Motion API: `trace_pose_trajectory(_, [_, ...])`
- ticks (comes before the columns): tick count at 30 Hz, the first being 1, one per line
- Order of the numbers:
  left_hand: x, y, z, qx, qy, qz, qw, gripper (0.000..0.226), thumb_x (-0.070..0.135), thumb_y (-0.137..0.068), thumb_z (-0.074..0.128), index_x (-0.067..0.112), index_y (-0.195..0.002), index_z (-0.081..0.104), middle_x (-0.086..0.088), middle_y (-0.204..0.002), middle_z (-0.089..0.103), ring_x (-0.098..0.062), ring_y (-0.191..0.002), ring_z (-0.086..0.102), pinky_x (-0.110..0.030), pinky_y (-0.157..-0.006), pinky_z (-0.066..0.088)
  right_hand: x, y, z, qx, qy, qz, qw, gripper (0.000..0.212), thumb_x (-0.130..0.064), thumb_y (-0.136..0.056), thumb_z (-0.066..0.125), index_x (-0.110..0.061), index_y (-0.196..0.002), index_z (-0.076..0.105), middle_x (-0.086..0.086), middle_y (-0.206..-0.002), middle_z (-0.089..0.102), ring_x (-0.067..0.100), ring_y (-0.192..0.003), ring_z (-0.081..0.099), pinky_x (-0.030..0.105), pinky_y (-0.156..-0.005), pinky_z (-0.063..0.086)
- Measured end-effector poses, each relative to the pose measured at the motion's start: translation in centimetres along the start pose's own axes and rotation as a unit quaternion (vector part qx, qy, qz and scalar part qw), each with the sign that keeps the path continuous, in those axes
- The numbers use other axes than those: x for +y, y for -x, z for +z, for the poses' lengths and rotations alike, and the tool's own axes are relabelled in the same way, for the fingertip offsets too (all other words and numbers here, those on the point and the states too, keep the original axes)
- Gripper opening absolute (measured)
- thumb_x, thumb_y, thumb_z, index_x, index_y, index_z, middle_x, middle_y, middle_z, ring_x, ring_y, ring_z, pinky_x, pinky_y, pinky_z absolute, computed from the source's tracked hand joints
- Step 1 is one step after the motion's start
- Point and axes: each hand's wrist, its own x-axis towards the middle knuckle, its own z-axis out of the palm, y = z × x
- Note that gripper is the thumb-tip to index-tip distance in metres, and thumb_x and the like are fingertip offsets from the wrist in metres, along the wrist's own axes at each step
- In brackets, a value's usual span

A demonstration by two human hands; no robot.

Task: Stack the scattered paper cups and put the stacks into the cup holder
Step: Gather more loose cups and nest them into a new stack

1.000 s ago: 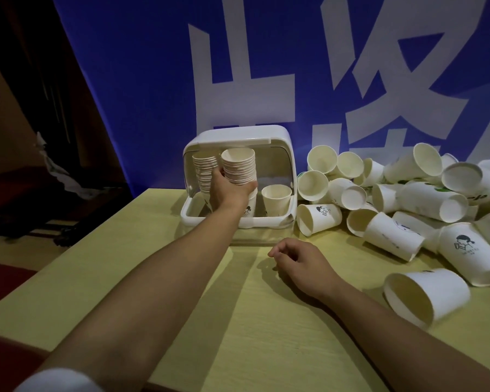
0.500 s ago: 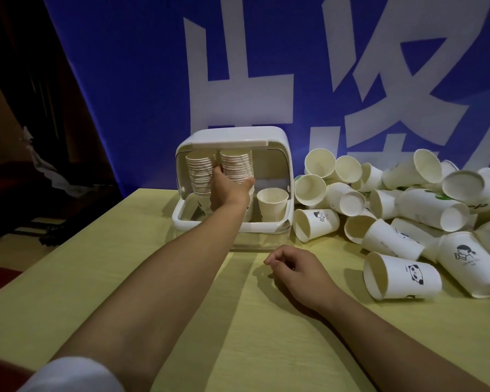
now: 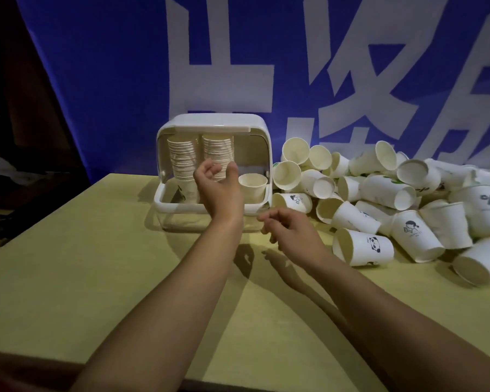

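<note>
My left hand (image 3: 219,190) hovers open-fingered, holding nothing, just in front of the two stacks (image 3: 218,154) in the cup holder (image 3: 262,131); my right hand (image 3: 290,230) hangs loosely curled, empty, near the scattered cups (image 3: 379,193).

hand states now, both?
Left hand: open, empty, in front of the cup holder.
Right hand: loosely curled, empty, above the table.
</note>
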Motion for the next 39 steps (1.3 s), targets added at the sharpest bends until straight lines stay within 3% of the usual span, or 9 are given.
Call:
trace_pose_trajectory(3, [-0.8,3.1,0.4,-0.051,0.05,-0.005,0.997,0.036,0.019,-0.094,0.069,0.024,-0.125,0.051,0.005,-0.114,0.062,0.001,-0.093,0.059,-0.003,-0.071,0.044,-0.5,2.3,-3.1,0.033,0.035,-0.011,0.999,0.017,-0.015,-0.098,0.056,-0.022,-0.097,0.072,-0.004,-0.079,0.071,0.007,-0.064,0.059,0.019,-0.057,0.047])
trace_pose_trajectory(6, [-2.4,5.4,0.8,-0.182,-0.011,-0.033,0.983,0.025,0.023,-0.093,0.069,0.033,-0.112,0.055,0.011,-0.109,0.063,-0.01,-0.099,0.063,-0.021,-0.082,0.052,0.5,4.6,-7.2,0.076,0.155,-0.054,0.983,0.015,-0.016,-0.095,0.06,-0.026,-0.098,0.071,-0.01,-0.081,0.069,0.011,-0.075,0.062,0.026,-0.066,0.051])
trace_pose_trajectory(12, [-3.8,8.1,-0.7,-0.551,-0.155,-0.091,0.815,0.012,0.024,-0.097,0.068,0.03,-0.107,0.069,0.013,-0.095,0.069,-0.002,-0.068,0.062,-0.02,-0.063,0.048,3.5,6.8,-14.2,0.052,0.526,-0.095,0.844,0.046,-0.033,-0.092,0.061,-0.026,-0.137,0.05,0.0,-0.132,0.056,0.022,-0.121,0.047,0.041,-0.098,0.044])
trace_pose_trajectory(15, [-3.1,7.9,-1.4,-0.636,-0.198,-0.099,0.74,0.009,0.023,-0.097,0.068,0.025,-0.104,0.072,0.015,-0.078,0.07,0.001,-0.064,0.06,-0.022,-0.062,0.051,4.2,6.7,-14.7,-0.041,0.593,-0.051,0.802,0.063,-0.046,-0.092,0.059,-0.035,-0.148,0.033,-0.005,-0.149,0.043,0.022,-0.139,0.034,0.045,-0.113,0.029])
trace_pose_trajectory(17, [-2.7,7.6,-1.7,-0.645,-0.193,-0.087,0.734,0.01,0.022,-0.097,0.067,0.024,-0.106,0.071,0.012,-0.084,0.072,0.0,-0.068,0.062,-0.02,-0.062,0.051,4.5,6.4,-14.2,-0.067,0.603,-0.039,0.794,0.07,-0.046,-0.09,0.06,-0.037,-0.151,0.025,-0.006,-0.153,0.04,0.021,-0.142,0.034,0.05,-0.117,0.02])
trace_pose_trajectory(26, [-2.8,7.7,-2.5,-0.636,-0.19,-0.078,0.744,0.018,0.027,-0.096,0.069,0.033,-0.113,0.067,0.019,-0.104,0.069,0.008,-0.07,0.064,-0.023,-0.067,0.05,4.6,5.7,-13.0,-0.049,0.557,-0.022,0.829,0.07,-0.054,-0.085,0.063,-0.031,-0.143,0.031,0.001,-0.136,0.057,0.026,-0.117,0.049,0.045,-0.102,0.032])
trace_pose_trajectory(29, [-2.9,8.2,-2.7,-0.611,-0.193,-0.061,0.765,0.022,0.032,-0.096,0.068,0.033,-0.118,0.064,0.02,-0.105,0.067,0.009,-0.067,0.062,-0.023,-0.064,0.052,5.1,7.2,-12.9,-0.019,0.424,0.027,0.905,0.064,-0.047,-0.086,0.069,-0.031,-0.135,0.033,0.004,-0.129,0.061,0.023,-0.107,0.057,0.045,-0.097,0.042])
trace_pose_trajectory(32, [-3.3,8.6,-2.8,-0.593,-0.203,-0.012,0.779,0.038,0.048,-0.092,0.068,0.049,-0.127,0.057,0.026,-0.12,0.061,0.0,-0.094,0.064,-0.032,-0.081,0.058,5.4,9.7,-12.5,0.061,0.192,0.05,0.978,0.067,-0.044,-0.081,0.073,-0.04,-0.134,0.032,0.001,-0.121,0.061,0.008,-0.096,0.064,0.027,-0.078,0.055])
trace_pose_trajectory(39, [-4.2,13.3,-1.2,-0.629,-0.109,-0.014,0.77,0.053,0.059,-0.088,0.064,0.066,-0.135,0.04,0.014,-0.131,0.06,-0.005,-0.113,0.063,-0.028,-0.087,0.055,4.8,14.5,-10.1,0.154,0.009,0.02,0.988,0.063,-0.032,-0.093,0.07,-0.04,-0.145,0.037,-0.005,-0.124,0.063,0.012,-0.105,0.066,0.028,-0.082,0.057])
